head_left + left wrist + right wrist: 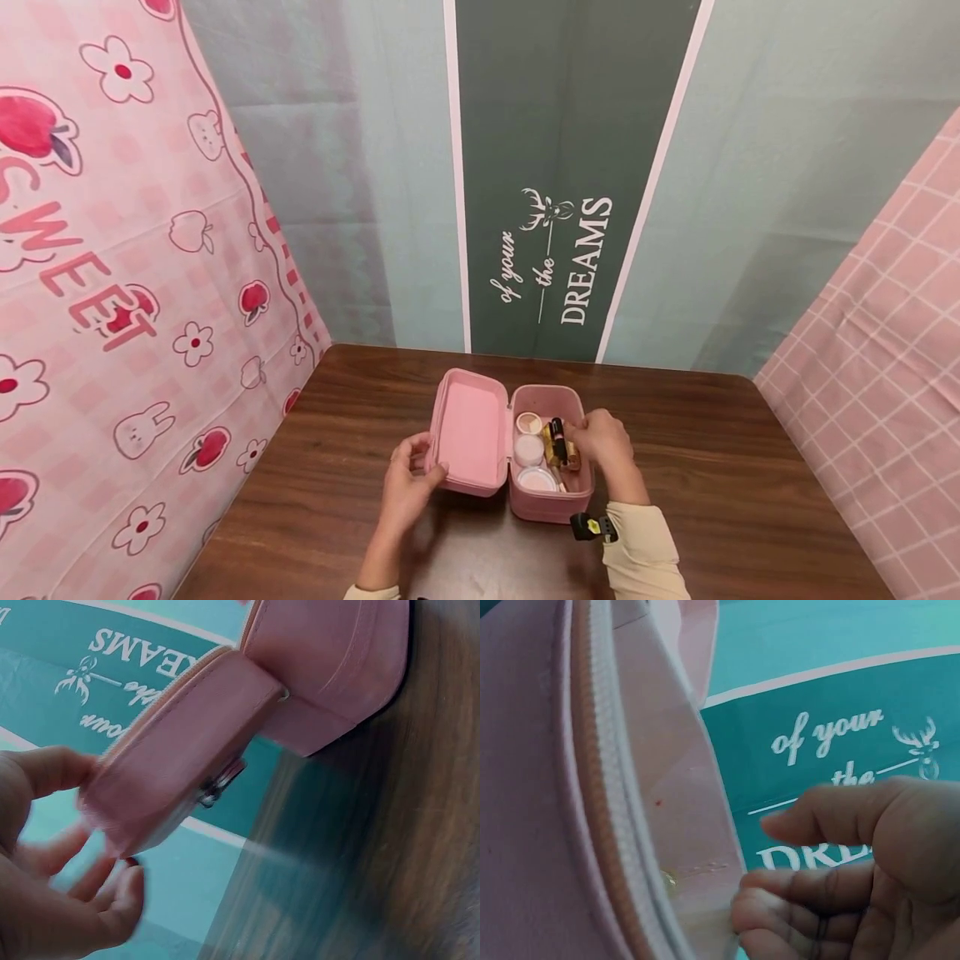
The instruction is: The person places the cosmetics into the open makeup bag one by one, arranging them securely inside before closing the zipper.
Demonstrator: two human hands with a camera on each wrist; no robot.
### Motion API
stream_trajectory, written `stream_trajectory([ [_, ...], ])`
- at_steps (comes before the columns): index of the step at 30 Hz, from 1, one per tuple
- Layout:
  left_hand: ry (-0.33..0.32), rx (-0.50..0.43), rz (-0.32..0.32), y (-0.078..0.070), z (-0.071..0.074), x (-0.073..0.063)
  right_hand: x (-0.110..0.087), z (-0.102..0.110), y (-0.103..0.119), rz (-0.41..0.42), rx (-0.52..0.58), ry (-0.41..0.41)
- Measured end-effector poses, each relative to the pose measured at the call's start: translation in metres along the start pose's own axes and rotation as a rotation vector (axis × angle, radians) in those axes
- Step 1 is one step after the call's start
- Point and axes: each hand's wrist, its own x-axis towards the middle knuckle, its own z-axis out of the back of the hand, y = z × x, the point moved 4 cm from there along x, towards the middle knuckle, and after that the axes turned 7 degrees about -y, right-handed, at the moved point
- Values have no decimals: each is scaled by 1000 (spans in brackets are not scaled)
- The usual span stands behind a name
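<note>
A pink zippered makeup case [551, 507] stands unfolded on the table, its lid [472, 429] swung out to the left. My left hand [408, 483] holds the lid by its outer end; in the left wrist view the thumb lies on the zipper edge, with fingers below. Inside the case are a round compact [528, 423], a pale jar [529, 451], a white-rimmed round container [537, 480], a black tube [557, 437] and gold items. My right hand [606, 437] is at the right rim. Nothing shows between its parted thumb and fingers [765, 907] in the right wrist view.
The brown wooden table [712, 500] extends on both sides of the case. A grey-green printed cloth [555, 125] hangs behind it. Pink patterned cloths hang at the left [150, 292] and right [892, 333].
</note>
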Motion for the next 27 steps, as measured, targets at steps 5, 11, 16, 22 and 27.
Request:
stream_trajectory([
  [5, -114, -98, -7, 2, -1, -7, -10, 5, -5, 196, 57, -87],
  [11, -129, -204, 77, 9, -3, -13, -16, 3, -21, 311, 151, -181],
  [16, -216, -236, 169, 16, -7, -19, -8, -13, -44, 166, 376, -165],
  [22, -233, -304, 182, 18, -16, -24, 3, -34, -65, -14, 667, -94],
  [27, -199, -369, 175, 18, -22, -23, 5, -43, -72, -22, 703, -86],
])
